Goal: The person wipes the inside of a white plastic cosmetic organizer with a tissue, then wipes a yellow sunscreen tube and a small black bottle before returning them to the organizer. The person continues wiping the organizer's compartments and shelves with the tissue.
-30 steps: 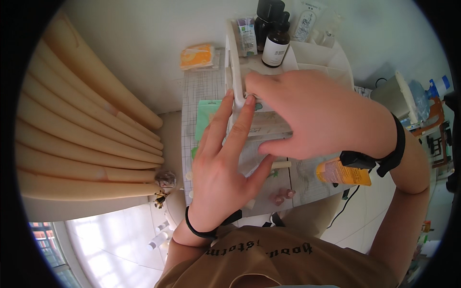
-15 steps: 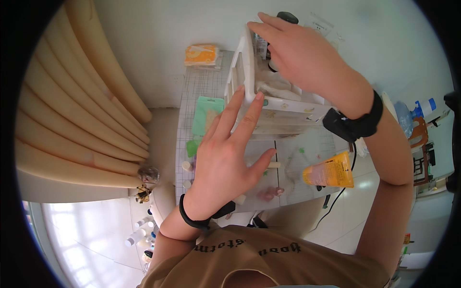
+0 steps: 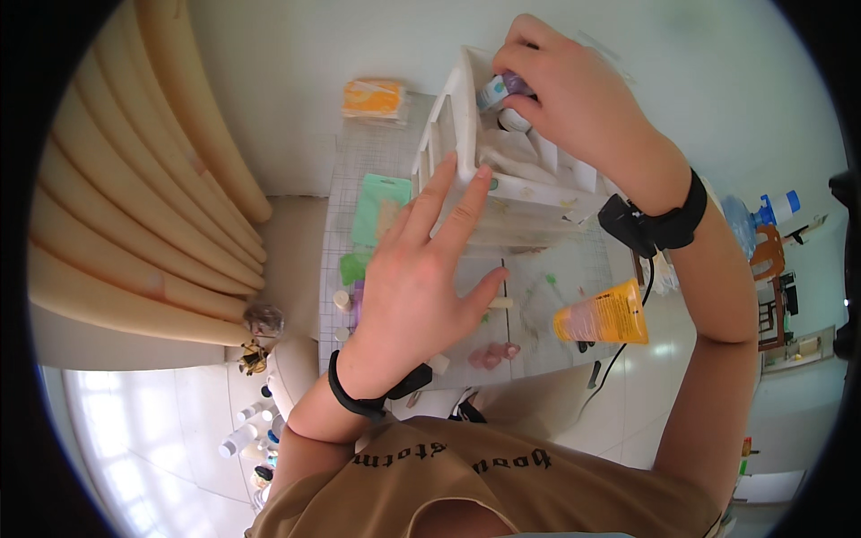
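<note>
A white plastic storage unit (image 3: 538,191) stands at the far side of the table, its top compartment open. My right hand (image 3: 578,99) reaches over this compartment, thumb and fingers closed round a small white and purple bottle (image 3: 495,92) that leans near the far left corner. Just below the thumb shows a round white container (image 3: 513,121). Crumpled whitish plastic (image 3: 516,154) lies nearer the front. My left hand (image 3: 417,282) is open, fingers spread, with fingertips against the unit's front left corner. A black band circles each wrist.
A yellow squeeze tube (image 3: 605,316) is at the table's right. Left of the unit lie a green pouch (image 3: 377,206) and an orange and white packet (image 3: 374,99). Pinkish pieces (image 3: 493,356) sit near the front edge. A black cable (image 3: 619,359) runs down from the right wrist.
My right hand has curled its outstretched fingers and taken hold of the small bottle. The left hand stays on the corner. The whole view has shifted slightly.
</note>
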Motion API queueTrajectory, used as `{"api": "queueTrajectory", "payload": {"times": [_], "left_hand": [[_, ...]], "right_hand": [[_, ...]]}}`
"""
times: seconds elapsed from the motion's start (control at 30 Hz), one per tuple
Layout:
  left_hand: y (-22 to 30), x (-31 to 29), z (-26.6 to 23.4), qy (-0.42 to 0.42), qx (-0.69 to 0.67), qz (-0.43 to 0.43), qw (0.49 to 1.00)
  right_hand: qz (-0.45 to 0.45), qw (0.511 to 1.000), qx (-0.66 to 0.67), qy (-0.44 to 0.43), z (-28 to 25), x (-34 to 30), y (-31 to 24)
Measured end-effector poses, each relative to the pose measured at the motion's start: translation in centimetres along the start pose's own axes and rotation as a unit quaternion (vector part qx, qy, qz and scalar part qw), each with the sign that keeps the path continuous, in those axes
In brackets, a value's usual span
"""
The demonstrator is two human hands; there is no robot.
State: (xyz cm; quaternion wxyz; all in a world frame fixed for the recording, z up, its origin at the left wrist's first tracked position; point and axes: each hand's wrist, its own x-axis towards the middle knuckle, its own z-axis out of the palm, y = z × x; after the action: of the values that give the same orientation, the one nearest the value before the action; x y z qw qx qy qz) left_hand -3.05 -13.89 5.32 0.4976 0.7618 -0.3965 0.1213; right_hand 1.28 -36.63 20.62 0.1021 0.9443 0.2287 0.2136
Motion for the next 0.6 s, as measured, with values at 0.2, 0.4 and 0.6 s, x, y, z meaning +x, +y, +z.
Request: {"api": "queueTrajectory", "payload": {"times": [0.2,0.4,0.6], "left_hand": [[0.2,0.0,0.0,-0.009,-0.014,-0.022,1.000],[0.1,-0.1,0.1,-0.008,-0.002,-0.014,1.000],[-0.1,-0.2,0.7,-0.012,-0.004,-0.015,1.000]], "right_hand": [[0.149,0.986,0.075,0.022,-8.4,-5.0,0.5],[0.439,0.866,0.241,0.006,-13.2,-19.5,5.6],[0.634,0.704,0.307,-0.089,-3.5,-36.0,7.5]]}}
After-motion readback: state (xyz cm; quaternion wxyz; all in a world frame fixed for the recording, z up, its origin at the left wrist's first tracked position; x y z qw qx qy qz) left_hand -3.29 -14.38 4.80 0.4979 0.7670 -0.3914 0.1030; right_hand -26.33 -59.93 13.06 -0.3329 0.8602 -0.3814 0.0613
